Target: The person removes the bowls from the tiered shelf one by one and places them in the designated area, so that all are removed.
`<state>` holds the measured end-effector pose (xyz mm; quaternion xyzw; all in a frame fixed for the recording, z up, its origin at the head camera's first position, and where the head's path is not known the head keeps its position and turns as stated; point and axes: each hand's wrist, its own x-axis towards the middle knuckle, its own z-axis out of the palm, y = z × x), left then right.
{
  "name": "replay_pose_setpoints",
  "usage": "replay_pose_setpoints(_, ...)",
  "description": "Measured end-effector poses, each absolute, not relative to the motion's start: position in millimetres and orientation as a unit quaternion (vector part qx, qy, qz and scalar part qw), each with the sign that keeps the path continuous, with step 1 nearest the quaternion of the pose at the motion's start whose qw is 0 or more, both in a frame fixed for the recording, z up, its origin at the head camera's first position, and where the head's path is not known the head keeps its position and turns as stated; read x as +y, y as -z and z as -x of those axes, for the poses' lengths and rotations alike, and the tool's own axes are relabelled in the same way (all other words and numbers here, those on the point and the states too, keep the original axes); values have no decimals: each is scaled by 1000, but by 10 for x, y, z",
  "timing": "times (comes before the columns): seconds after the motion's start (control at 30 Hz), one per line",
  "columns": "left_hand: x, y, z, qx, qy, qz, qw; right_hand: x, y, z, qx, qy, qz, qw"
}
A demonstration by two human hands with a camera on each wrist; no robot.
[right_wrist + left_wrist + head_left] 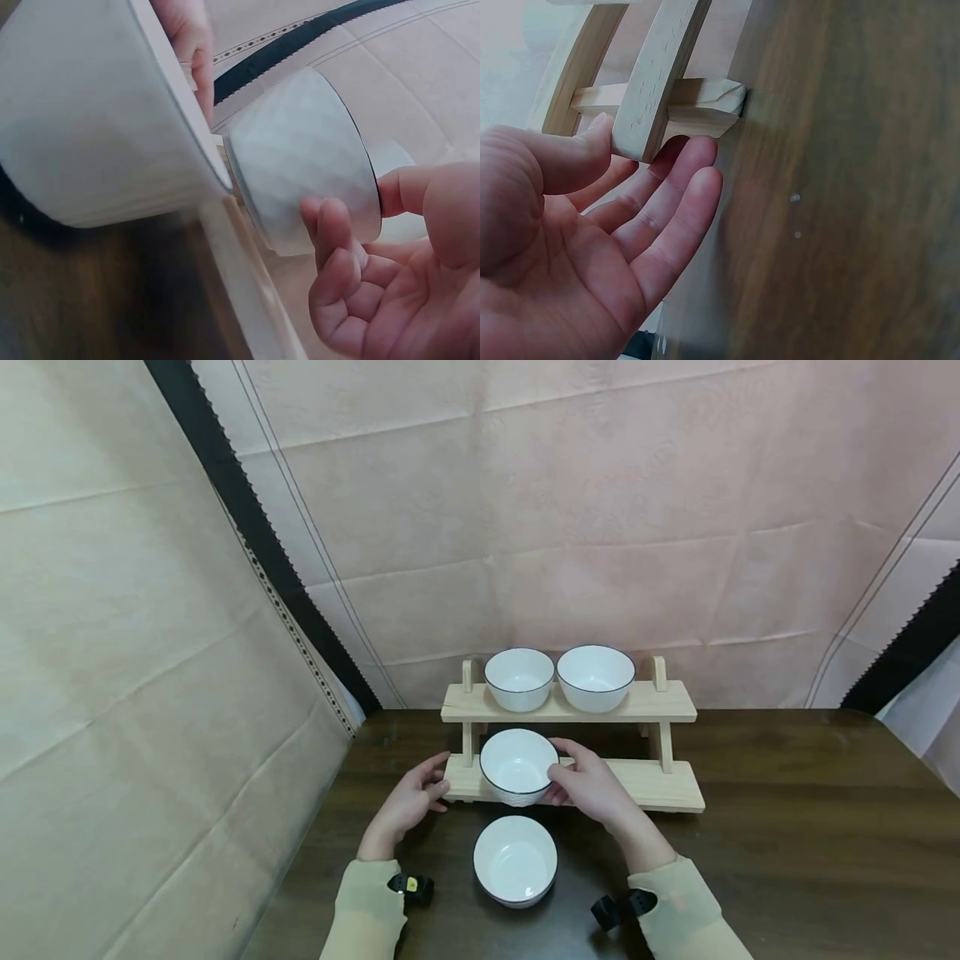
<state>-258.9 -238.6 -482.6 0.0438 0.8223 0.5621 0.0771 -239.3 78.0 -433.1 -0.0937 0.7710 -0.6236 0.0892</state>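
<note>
A two-tier wooden shelf [652, 781] stands on the table. My left hand [411, 800] holds the left end of its lower board [656, 90], thumb against the board's edge and fingers curled around the underside. With thumb and fingers, my right hand [588, 783] pinches the right side of a white, dark-rimmed bowl [517, 760]. This bowl is upright at the left part of the lower board; its textured outer wall [300, 157] shows in the right wrist view. Just in front of the shelf, another white bowl [515, 860] sits on the table between my forearms.
Two more white bowls, a left one [519, 681] and a right one [596, 679], stand side by side on the upper board [656, 702]. The dark wooden table [810, 852] extends to both sides. Pale fabric [600, 527] hangs behind it.
</note>
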Motion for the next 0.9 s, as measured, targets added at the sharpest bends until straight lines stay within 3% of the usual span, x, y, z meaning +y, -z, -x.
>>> replay_pose_setpoints(0.9,-2367,4821,2595,822,-563,-35,75,1044,4219,2257,769,618,113,114)
